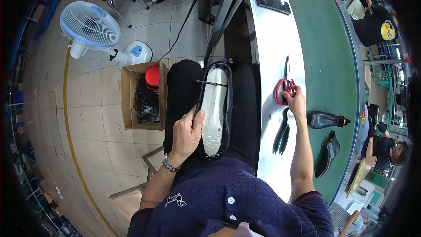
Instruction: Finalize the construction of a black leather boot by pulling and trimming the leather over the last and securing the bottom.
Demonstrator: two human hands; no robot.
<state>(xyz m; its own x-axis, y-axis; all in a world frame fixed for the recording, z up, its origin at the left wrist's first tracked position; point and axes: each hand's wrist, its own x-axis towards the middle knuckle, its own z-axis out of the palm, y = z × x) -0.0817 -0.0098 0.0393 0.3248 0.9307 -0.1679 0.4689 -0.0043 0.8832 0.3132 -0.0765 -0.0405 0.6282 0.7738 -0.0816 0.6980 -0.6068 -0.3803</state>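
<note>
On my lap lies a black shoe upper (228,114) around a pale shoe last (213,123), its sole side facing up. A thin dark strip (212,83) crosses the last near its far end. My left hand (187,134) grips the shoe's left edge, thumb resting on the last. At the right, my right hand (294,98) pinches the red handles of a pair of scissors (279,91) on the metal bench top, the blades pointing away from me. Just below that hand lies a dark plier-like tool (282,134) with black and green handles.
Along the metal bench top (278,39) runs a green conveyor belt (326,61) carrying two black shoes (327,120). A phone (272,4) lies at the bench's far end. On the floor at left stand a cardboard box (128,98) of black scraps and a fan (90,24). Co-workers sit beyond the belt.
</note>
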